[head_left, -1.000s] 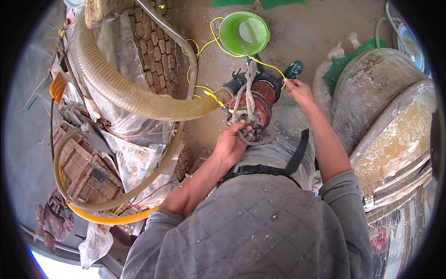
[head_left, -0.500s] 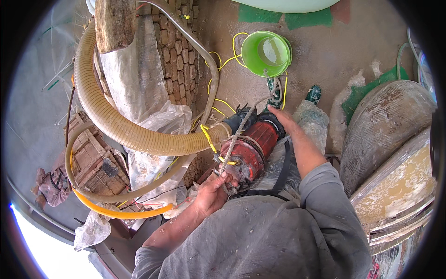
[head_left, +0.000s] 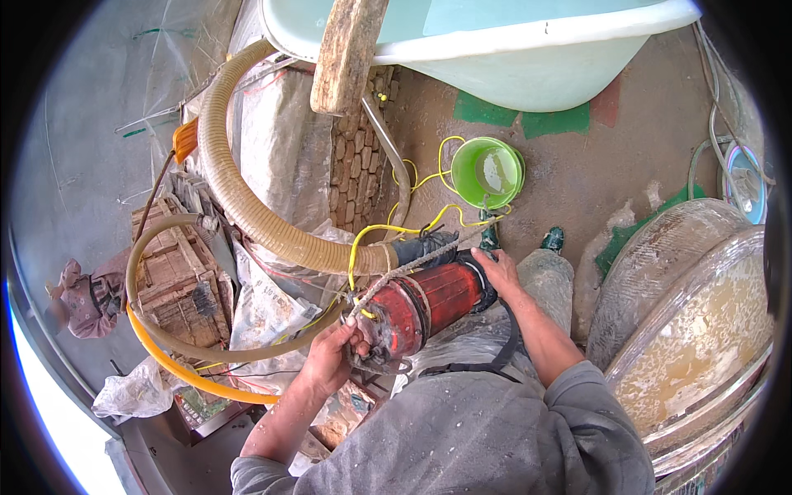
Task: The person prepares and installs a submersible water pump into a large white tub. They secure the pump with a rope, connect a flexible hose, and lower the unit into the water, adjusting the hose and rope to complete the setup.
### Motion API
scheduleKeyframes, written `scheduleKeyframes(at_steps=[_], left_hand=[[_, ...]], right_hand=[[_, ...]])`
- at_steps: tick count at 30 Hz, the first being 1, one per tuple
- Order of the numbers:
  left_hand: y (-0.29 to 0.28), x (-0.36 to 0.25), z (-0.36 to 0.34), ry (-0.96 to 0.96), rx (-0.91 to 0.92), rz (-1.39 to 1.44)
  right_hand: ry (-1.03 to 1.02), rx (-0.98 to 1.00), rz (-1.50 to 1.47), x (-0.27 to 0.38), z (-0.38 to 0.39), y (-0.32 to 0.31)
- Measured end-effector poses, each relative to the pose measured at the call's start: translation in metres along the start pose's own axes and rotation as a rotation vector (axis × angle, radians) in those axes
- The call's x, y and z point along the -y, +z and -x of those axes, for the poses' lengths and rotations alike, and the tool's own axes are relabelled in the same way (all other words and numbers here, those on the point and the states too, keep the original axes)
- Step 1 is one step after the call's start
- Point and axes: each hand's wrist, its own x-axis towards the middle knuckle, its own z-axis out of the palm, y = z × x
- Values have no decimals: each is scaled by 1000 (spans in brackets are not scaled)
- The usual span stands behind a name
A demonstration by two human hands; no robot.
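Observation:
A red submersible pump [head_left: 445,293] with black ends lies tilted across my lap, held in both hands. My left hand [head_left: 332,356] is closed on its dirty near-left end, fingers at the rim. At the other end, my right hand [head_left: 497,274] grips the black collar, thumb on top and fingers partly hidden. A ribbed tan hose [head_left: 235,194] joins a black outlet sleeve [head_left: 419,249] beside the pump. Grey rope [head_left: 412,266] runs from near my left hand over the pump toward the bucket. A yellow cable [head_left: 353,262] loops from the pump's left end.
A green bucket [head_left: 468,169] stands on the wet floor ahead, before a large pale tub [head_left: 528,70]. Stacked bricks [head_left: 351,177] and a wooden crate [head_left: 177,285] are at left. Large rounded, crusted pieces [head_left: 701,346] lean at right. A person [head_left: 91,301] is at far left.
The pump has turned closer to level, its left end swinging left with my left hand. My view has tilted up, showing more of the tub. Both hands keep hold.

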Motion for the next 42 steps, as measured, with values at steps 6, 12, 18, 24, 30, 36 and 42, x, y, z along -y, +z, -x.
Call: scheduleKeyframes(at_steps=[6, 12, 18, 24, 30, 36, 42], left_hand=[[-5, -13, -18, -60, 154, -97], [-57, -29, -97, -186, 170, -329], [-140, -88, -146, -159, 156, -524], [-170, -128, -152, -110, 101, -535], [-188, -124, -152, -129, 125, -535], [-202, -121, -163, -171, 238, -501], [-211, -110, -173, -178, 270, -451]], right_hand=[[73, -143, -76, -10, 18, 0], [198, -342, -181, -38, -1, 45], [223, -400, -344, -7, -5, 142], [225, -296, -360, 23, -18, 202], [199, -343, -312, 21, -3, 217], [236, -371, -287, 26, 11, 203], [254, -396, -279, 21, 24, 197]])
